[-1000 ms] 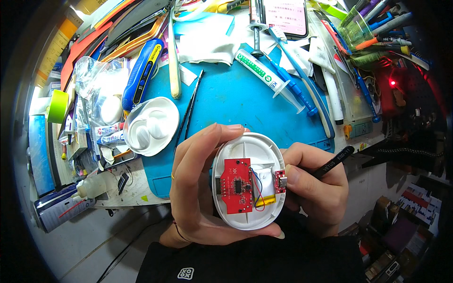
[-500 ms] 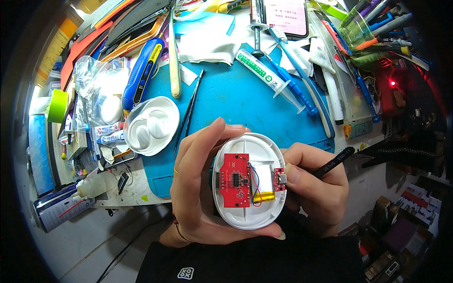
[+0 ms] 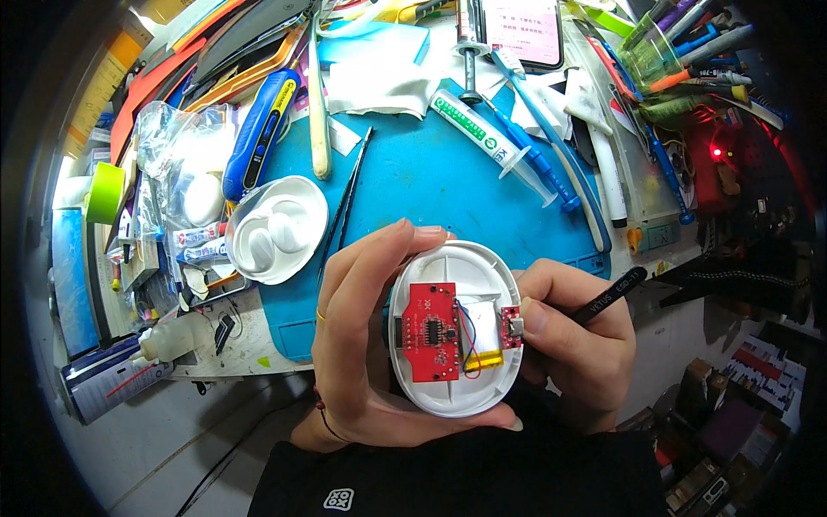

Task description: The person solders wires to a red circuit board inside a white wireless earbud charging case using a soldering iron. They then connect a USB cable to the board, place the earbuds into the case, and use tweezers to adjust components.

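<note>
My left hand (image 3: 349, 345) is curled round a white oval plastic casing (image 3: 424, 392), fingers at its far rim and thumb along the near rim. Inside the casing lies a red circuit board (image 3: 420, 353) with a black chip. Thin red and blue wires run beside a flat silver-white battery (image 3: 481, 327) with a yellow end. At the right rim sits a small red board (image 3: 506, 339) with a metal USB-C socket. My right hand (image 3: 590, 366) presses its thumb against that small board. Black tweezers (image 3: 613, 297) are tucked in its grip; their tips are hidden.
A blue work mat (image 3: 405, 181) covers the bench. On it are a white oval lid (image 3: 300, 191), a second pair of tweezers (image 3: 349, 194), a syringe (image 3: 478, 129) and a blue toothbrush (image 3: 551, 129). A blue-yellow cutter (image 3: 263, 133) and plastic bags (image 3: 168, 146) lie left; a phone (image 3: 525, 34) is behind.
The casing has tilted very slightly in my left hand, and the red circuit board shows a touch lower and farther right. My right hand and its tweezers stay almost still.
</note>
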The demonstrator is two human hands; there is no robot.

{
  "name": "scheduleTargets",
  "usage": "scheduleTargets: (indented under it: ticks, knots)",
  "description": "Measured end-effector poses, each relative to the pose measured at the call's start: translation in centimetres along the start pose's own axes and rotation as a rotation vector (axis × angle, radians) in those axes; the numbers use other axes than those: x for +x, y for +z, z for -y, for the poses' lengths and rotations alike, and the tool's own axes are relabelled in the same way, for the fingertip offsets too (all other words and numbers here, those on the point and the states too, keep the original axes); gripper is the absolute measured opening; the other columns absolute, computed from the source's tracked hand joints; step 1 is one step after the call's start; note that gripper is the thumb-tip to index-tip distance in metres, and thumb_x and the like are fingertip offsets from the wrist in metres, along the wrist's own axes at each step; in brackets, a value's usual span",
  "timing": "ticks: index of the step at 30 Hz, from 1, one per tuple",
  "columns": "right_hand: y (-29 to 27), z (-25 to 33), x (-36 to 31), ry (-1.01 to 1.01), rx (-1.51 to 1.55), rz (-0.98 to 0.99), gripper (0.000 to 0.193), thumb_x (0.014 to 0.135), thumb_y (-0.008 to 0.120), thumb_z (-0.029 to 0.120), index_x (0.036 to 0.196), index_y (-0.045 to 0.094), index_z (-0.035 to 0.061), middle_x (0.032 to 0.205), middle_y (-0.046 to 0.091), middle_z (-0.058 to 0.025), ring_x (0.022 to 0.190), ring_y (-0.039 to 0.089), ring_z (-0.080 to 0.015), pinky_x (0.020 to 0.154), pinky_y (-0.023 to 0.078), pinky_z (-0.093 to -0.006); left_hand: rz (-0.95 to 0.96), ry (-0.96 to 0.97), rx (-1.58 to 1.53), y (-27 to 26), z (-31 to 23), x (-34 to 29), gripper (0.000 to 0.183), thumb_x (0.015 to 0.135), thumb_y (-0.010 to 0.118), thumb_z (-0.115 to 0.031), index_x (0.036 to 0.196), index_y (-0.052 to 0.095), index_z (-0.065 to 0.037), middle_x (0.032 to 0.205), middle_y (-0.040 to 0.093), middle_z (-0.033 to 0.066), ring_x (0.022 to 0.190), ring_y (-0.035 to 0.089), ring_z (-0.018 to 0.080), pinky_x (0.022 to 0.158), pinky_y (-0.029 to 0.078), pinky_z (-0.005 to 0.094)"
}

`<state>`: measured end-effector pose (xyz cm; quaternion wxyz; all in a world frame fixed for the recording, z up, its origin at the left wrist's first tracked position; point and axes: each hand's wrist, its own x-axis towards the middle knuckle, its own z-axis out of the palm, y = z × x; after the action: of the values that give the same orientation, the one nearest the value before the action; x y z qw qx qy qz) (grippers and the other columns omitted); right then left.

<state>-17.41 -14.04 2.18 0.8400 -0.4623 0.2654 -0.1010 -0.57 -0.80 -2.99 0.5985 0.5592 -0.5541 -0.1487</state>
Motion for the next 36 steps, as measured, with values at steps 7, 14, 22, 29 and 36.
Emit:
scheduleTargets:
  ticks: [7, 14, 22, 29, 36]
  knots:
    - [0.4, -0.7, 0.3, -0.043, -0.02, -0.075, 0.028, 0.104, 0.063, 0.026, 0.099, 0.066, -0.0011, 0.081, 0.065, -0.004, 0.054, 0.047, -0.0035, 0.046, 0.033, -0.0216, 0.014, -0.001, 0.032, -0.3, -0.1, 0.2, 0.142, 0.057, 0.103, -0.052, 0.158, 0.026, 0.01, 0.144, 0.052, 0.0278, 0.124, 0.065, 0.0346, 0.101, 0.059, 0.0422]
    - [-0.3, -0.5, 0.3, -0.054, -0.014, 0.038, 0.024, 0.111, 0.058, 0.025, 0.108, 0.065, 0.0016, 0.084, 0.062, -0.0011, 0.067, 0.052, -0.0055, 0.056, 0.04, -0.0227, 0.037, 0.026, 0.121, -0.6, -0.3, 0.6, 0.135, 0.057, 0.103, -0.055, 0.152, 0.033, 0.011, 0.14, 0.053, 0.0256, 0.115, 0.069, 0.0321, 0.094, 0.062, 0.0391]
    - [0.3, -1.3, 0.4, -0.112, -0.041, -0.077, 0.029, 0.105, 0.062, 0.025, 0.101, 0.066, -0.0036, 0.084, 0.067, -0.0077, 0.053, 0.047, -0.0034, 0.043, 0.033, -0.0215, 0.029, 0.045, 0.213, -0.5, -0.7, 0.7, 0.129, 0.06, 0.101, -0.056, 0.15, 0.037, 0.01, 0.139, 0.053, 0.024, 0.11, 0.071, 0.0306, 0.086, 0.064, 0.0366]
    - [-0.4, -1.1, 0.4, -0.121, -0.005, 0.023, 0.022, 0.111, 0.058, 0.021, 0.111, 0.066, 0.0003, 0.085, 0.063, -0.0016, 0.065, 0.053, -0.005, 0.055, 0.039, -0.0221, 0.066, 0.004, 0.197, -0.7, -0.9, 0.7, 0.129, 0.059, 0.104, -0.048, 0.151, 0.034, 0.01, 0.141, 0.051, 0.0236, 0.11, 0.071, 0.0299, 0.088, 0.063, 0.0372]
    - [-0.4, -1.2, 0.3, -0.129, -0.019, 0.009, 0.021, 0.111, 0.058, 0.02, 0.111, 0.065, 0.0, 0.082, 0.063, -0.0014, 0.063, 0.052, -0.0049, 0.054, 0.039, -0.0223, 0.052, 0.002, 0.188, -0.6, -1.1, 0.7, 0.128, 0.061, 0.104, -0.041, 0.154, 0.03, 0.008, 0.142, 0.051, 0.0234, 0.111, 0.07, 0.03, 0.09, 0.062, 0.038]
